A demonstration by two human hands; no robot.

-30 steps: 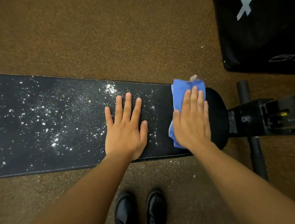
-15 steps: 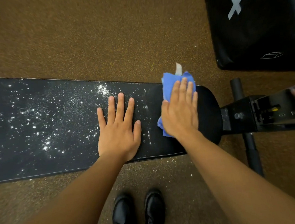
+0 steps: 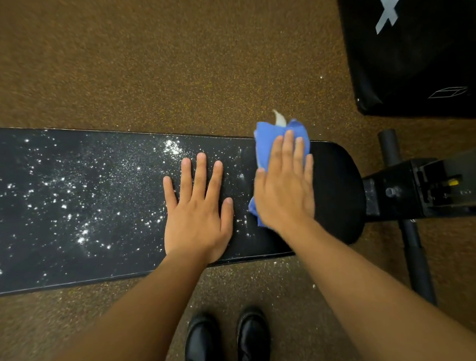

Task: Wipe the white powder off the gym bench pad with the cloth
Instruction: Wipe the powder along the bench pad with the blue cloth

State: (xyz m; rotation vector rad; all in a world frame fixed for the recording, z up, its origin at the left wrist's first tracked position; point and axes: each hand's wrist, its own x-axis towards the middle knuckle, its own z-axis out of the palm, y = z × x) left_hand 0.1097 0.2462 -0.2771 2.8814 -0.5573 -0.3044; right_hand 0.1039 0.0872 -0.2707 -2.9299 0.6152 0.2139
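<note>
- Your right hand [image 3: 284, 182] is flat on the blue cloth [image 3: 267, 138], fingers straight, pressing it onto the bench pad [image 3: 337, 189] near the rounded right end. No pinch or curled grip on it, just an open palm pushing down.
- Your left hand [image 3: 197, 209] is also spread flat, straight on the pad just beside the cloth, holding nothing. Looks like you're bracing with it.
- The cloth sits under your right palm, with its far edge hanging past the back edge of the pad and a bit sticking out by your wrist. There's a small pale tab on top of it, maybe a label, but it's too blurry to call.
- Progress: the rounded end to the right of the cloth looks clean and plain black, so I'd say that bit's done.
- What's left is most of it. White powder [image 3: 79, 210] is scattered from right under your left hand all the way to the left edge of the view, with a thicker clump near the back edge [image 3: 171, 148].
- Some powder has landed on the floor [image 3: 250, 273] in front of the pad, near your shoes [image 3: 227, 346].
- My guess: you're early on, with the long stretch to the left still to go.
</note>
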